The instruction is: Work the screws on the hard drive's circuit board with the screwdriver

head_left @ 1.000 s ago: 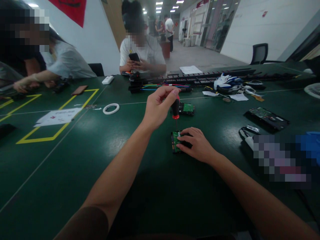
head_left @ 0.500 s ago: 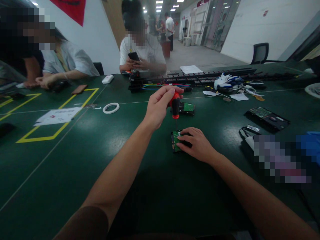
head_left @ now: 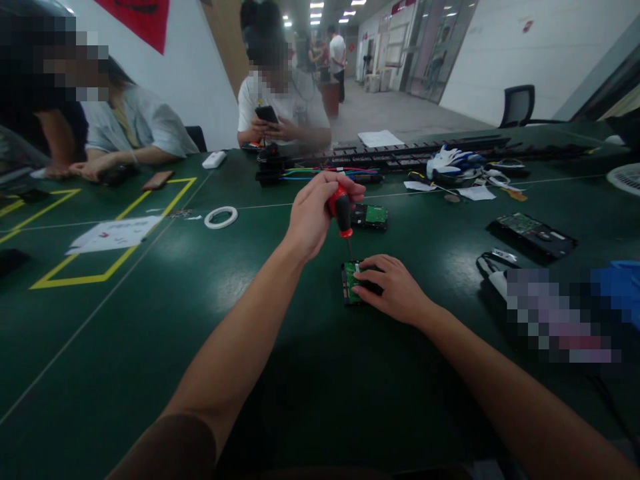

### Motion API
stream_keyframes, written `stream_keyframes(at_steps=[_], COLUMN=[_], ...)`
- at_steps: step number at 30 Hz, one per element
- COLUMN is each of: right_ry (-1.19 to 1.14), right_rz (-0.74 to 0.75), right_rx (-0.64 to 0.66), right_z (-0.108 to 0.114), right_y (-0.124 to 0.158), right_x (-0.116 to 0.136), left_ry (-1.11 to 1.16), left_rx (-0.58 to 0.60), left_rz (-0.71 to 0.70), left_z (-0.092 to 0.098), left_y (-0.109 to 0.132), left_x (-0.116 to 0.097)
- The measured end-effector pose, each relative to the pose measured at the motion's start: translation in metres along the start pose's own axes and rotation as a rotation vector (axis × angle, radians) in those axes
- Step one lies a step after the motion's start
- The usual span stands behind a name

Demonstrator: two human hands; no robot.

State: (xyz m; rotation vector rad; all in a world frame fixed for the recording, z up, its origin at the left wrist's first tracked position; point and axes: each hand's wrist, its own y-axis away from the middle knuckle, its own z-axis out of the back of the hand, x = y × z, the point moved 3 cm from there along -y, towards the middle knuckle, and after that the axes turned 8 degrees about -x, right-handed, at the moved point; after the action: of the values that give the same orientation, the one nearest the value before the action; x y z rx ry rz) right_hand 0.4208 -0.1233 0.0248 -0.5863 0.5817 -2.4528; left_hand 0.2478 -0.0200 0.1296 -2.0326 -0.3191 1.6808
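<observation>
A red-and-black screwdriver (head_left: 343, 212) is in my left hand (head_left: 314, 212), its fingers wrapped round the top of the handle. The shaft slants down to the far edge of a hard drive (head_left: 349, 285) with a green circuit board; I cannot tell which screw the tip meets. My right hand (head_left: 393, 288) grips this drive from the right, fingers over the board and against the table, covering much of it. Just behind the screwdriver lies a second hard drive (head_left: 373, 217), partly hidden by my left hand.
On the green table (head_left: 280, 400) a larger hard drive (head_left: 533, 237) lies right. A white tape roll (head_left: 221, 217) and a paper sheet (head_left: 117, 233) are left. Black rails (head_left: 395, 157), wires and gloves (head_left: 453, 161) lie behind. Across the table a person (head_left: 280, 107) holds a phone.
The screwdriver handle has tipped up-left from nearly upright, and my left hand has shifted slightly left with it. My right hand and the drive stay in place.
</observation>
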Motion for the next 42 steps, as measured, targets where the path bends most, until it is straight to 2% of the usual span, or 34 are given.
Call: stream_keyframes(at_steps=[2,8,15,21,26,32,37,42], right_ry=[-0.001,0.004,-0.006,-0.002,-0.002,-0.001,0.012,0.009], right_rz=[-0.002,-0.004,-0.003,0.005,0.003,0.002,0.0,0.003], right_rx=[0.007,0.014,0.004,-0.003,0.0,0.001,0.0,0.004], right_z=[0.0,0.0,0.0,0.0,-0.001,-0.001,-0.001,-0.001], right_y=[0.0,-0.002,-0.001,0.0,0.0,0.001,0.001,0.0], right_x=[0.0,0.001,0.001,0.0,0.0,0.0,-0.001,-0.001], left_ry=[-0.003,0.008,0.044,0.15,0.186,0.023,0.138,0.237], left_rx=[-0.006,-0.15,-0.034,-0.025,-0.069,-0.144,-0.092,-0.131], left_rz=[0.016,0.013,0.061,0.137,0.184,0.085,0.206,0.267], left_z=[-0.001,-0.006,-0.005,-0.005,-0.008,0.005,0.004,-0.007], left_y=[0.0,0.002,0.005,0.006,0.007,0.001,0.002,0.007], left_x=[0.001,0.004,-0.007,-0.007,-0.005,-0.008,-0.007,-0.006])
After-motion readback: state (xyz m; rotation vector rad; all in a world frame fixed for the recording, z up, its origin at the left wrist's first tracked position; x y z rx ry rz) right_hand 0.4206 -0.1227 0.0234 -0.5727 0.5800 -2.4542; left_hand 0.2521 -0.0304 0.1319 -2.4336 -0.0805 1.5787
